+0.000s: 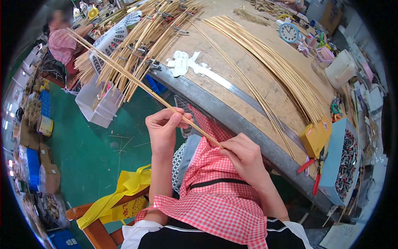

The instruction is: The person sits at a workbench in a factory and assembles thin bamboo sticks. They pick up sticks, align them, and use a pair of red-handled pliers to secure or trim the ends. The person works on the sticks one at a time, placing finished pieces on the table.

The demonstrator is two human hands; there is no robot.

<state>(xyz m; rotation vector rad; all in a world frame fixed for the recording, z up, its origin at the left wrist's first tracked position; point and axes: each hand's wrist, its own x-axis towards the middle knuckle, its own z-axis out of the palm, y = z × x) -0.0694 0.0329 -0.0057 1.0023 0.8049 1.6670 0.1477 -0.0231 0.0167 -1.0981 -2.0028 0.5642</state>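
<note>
A few long, thin tan sticks (141,84), bamboo- or reed-like, slant from the upper left down to my lap. My left hand (162,126) pinches them between thumb and fingers a short way from the near end. At that near end, my right hand (245,154) closes its thumb and fingers on the sticks. Both hands are in front of the table edge, above my red-and-white checked apron (215,166). How many sticks are in the grip is too fine to tell.
On the table (199,68) lie a large stick bundle (269,66), a metal ruler (232,85) and clipped sticks (137,54). At right stand a yellow box (316,135), red-handled pliers (318,176) and a blue box (331,186) of small clips. A person (62,41) sits far left.
</note>
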